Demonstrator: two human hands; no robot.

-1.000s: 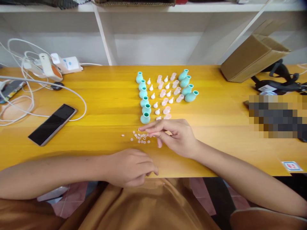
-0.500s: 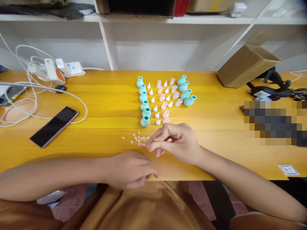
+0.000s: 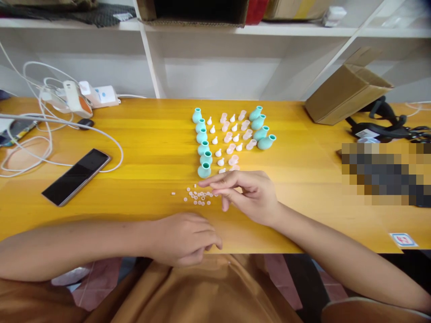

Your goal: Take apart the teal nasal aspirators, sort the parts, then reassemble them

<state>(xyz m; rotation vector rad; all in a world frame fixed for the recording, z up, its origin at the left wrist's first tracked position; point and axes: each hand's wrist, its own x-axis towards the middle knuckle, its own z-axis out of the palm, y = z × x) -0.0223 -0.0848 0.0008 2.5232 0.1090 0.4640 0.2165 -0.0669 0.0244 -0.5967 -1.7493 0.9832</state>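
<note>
Above the near side of the wooden table, my right hand is open, its index finger stretched out over small translucent rings. Its thumb sits below the other fingers, and no held thing shows. My left hand rests palm down at the table's front edge, fingers loosely bent and holding nothing visible. Beyond the rings stands a column of turquoise vase-shaped pieces. To their right are small white bulb-shaped pieces and clear pinkish cups. More turquoise pieces lie tilted at the right.
A phone lies at the left, near white cables and chargers. An open cardboard box leans at the back right beside black straps. White shelving runs behind the table.
My right hand has lifted slightly away from the rings, and its index finger has straightened. A ring near the front that its fingertips covered now shows. My left hand stays put.
</note>
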